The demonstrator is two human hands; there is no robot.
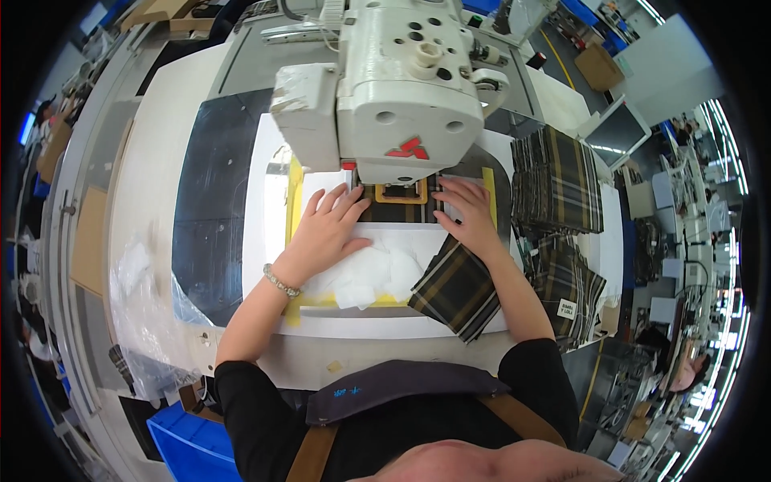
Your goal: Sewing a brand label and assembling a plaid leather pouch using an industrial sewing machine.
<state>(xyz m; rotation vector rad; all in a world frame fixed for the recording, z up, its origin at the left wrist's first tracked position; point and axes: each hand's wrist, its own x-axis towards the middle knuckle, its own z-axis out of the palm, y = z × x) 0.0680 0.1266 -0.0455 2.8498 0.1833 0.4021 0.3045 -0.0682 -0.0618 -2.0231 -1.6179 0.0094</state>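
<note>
A dark plaid fabric piece (395,213) lies under the head of a white industrial sewing machine (414,112). Around the stitching spot sits a yellow-orange rectangular frame (401,199), pressed on the fabric. My left hand (323,229) rests flat with fingers spread, its fingertips at the fabric's left edge. On the other side my right hand (467,210) also lies with fingers stretched out, touching the right edge. White thin sheets (369,271) are scattered below the fabric, by my left thumb. Another plaid piece (456,291) lies partly beneath my right forearm.
Stacked plaid pieces (558,181) stand at the right of the machine, with a looser pile (566,281) nearer me, bearing a white label. Clear plastic film (144,321) lies at the table's left. A blue bin (189,442) is below the table edge at the lower left.
</note>
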